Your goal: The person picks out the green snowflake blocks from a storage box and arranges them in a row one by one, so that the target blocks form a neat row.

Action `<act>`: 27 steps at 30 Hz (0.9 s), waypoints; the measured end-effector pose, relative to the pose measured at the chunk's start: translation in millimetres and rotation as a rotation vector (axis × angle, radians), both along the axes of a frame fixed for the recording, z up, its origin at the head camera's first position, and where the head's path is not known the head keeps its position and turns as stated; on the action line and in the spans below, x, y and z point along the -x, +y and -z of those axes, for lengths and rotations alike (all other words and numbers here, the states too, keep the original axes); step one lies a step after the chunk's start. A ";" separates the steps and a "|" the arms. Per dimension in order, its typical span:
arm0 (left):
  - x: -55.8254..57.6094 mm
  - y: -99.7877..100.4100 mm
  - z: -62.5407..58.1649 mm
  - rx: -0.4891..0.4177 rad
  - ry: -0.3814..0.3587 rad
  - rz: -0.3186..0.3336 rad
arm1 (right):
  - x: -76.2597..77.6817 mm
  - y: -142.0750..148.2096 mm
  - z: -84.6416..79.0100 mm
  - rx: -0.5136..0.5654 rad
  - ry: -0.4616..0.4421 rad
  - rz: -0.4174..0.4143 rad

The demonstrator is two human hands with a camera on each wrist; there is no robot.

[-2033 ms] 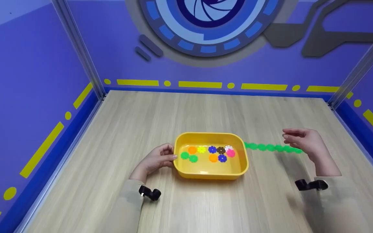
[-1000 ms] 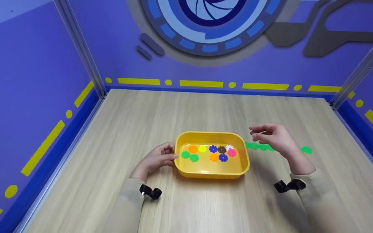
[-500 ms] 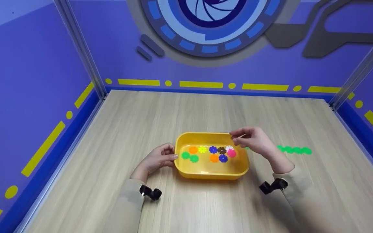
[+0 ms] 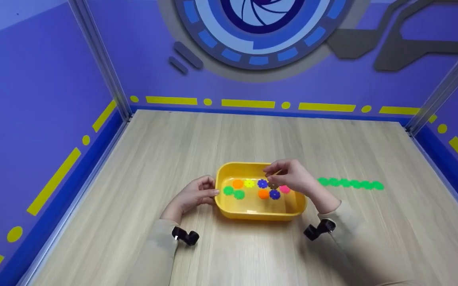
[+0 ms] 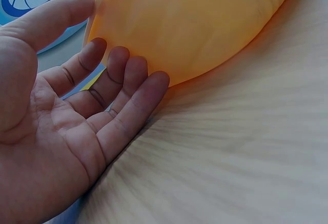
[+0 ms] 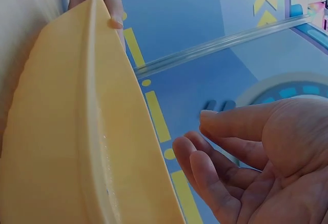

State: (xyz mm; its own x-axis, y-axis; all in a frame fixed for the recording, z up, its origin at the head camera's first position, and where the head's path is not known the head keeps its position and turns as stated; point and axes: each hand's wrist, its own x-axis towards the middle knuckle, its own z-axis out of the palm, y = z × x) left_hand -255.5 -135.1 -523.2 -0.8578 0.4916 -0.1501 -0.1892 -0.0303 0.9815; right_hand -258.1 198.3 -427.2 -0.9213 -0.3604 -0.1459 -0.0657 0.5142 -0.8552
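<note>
A yellow plastic bin [image 4: 259, 217] stands mid-table with several flower-shaped plastic discs lying inside. They include green [image 4: 239, 194], orange [image 4: 263, 194], yellow [image 4: 249, 183], blue [image 4: 274, 195] and pink [image 4: 284, 190] ones. My left hand [image 4: 192, 196] grips the bin's left side, thumb at the rim and fingertips against the outer wall [image 5: 189, 34]. Over the bin's right half hovers my right hand [image 4: 290, 174], fingers loosely bent. In the right wrist view nothing lies between its fingers [image 6: 207, 175]. It hides the white disc and part of the brown disc [image 4: 273, 186].
A row of several green discs [image 4: 346, 183] lies on the wooden table [image 4: 261, 135] to the bin's right; my right hand and wrist cover its left end. Purple-blue panels [image 4: 34, 99] with metal corner posts [image 4: 101, 59] enclose the table's back and sides.
My right hand has travelled left from above the green row to over the bin, uncovering most of the row. The left hand and bin have stayed in place.
</note>
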 end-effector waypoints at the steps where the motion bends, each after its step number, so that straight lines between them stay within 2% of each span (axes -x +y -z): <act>1: 0.1 0.1 0.1 -0.001 -0.001 0.000 | -0.1 -2.3 0.9 0.000 -0.002 -0.005; 6: -0.2 0.0 -0.2 0.011 0.004 -0.003 | 0.8 -13.8 6.5 -0.021 0.013 -0.036; 16: 0.4 0.8 -1.0 0.013 -0.001 0.003 | 1.5 -40.2 18.4 -0.172 0.070 -0.062; 21: 0.9 0.1 0.6 -0.004 0.000 0.007 | 2.7 -50.1 23.7 -0.197 0.105 -0.113; 27: 0.5 -0.5 0.3 -0.002 -0.004 0.003 | 3.6 -62.2 29.2 -0.215 0.094 -0.160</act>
State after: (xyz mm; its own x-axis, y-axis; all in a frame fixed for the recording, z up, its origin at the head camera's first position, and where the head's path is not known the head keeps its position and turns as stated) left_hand -256.0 -135.6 -523.5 -0.8555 0.4948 -0.1527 -0.1933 -0.0315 0.9806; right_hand -261.8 136.1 -456.4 -0.8683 -0.4725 -0.1511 -0.2348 0.6598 -0.7139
